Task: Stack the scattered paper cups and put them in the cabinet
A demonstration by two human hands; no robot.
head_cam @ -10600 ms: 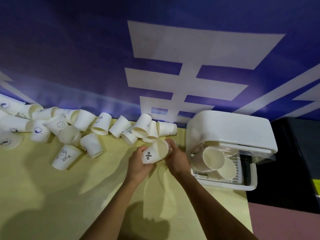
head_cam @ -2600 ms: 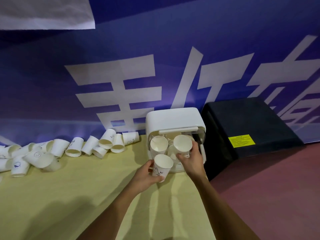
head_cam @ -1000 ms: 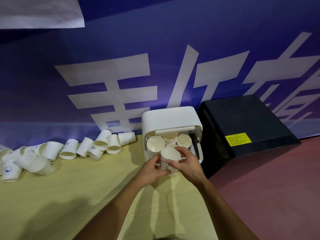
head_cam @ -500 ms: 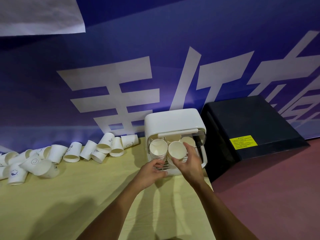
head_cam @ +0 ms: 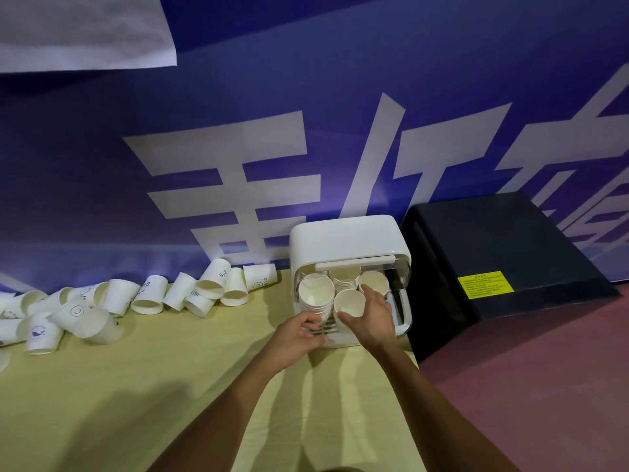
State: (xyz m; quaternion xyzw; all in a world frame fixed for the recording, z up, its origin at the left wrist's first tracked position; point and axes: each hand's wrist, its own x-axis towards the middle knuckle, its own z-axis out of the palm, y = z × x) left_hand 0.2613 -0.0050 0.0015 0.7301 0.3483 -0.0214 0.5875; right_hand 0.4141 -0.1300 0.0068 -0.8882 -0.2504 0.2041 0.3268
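Cup (head_cam: 349, 303) now sits in cabinet (head_cam: 343, 240) front, right hand (head_cam: 372, 318) still curled round it. Left hand (head_cam: 296, 337) came off, grip unclear. Scattered cups (head_cam: 149, 294) remain.

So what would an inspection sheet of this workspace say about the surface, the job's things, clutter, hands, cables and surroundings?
Surface: table under a creased yellow cloth.
Job's things: loose cups lie tipped along the table's back left; the open white cabinet at back right holds stacks.
Clutter: nothing seen.
Hands: right hand grips a cup at the cabinet's mouth; left hand is at the cabinet's front edge, grip unclear.
Cables: nothing seen.
Surroundings: blue banner behind; black box with a yellow label right of the cabinet; reddish floor.
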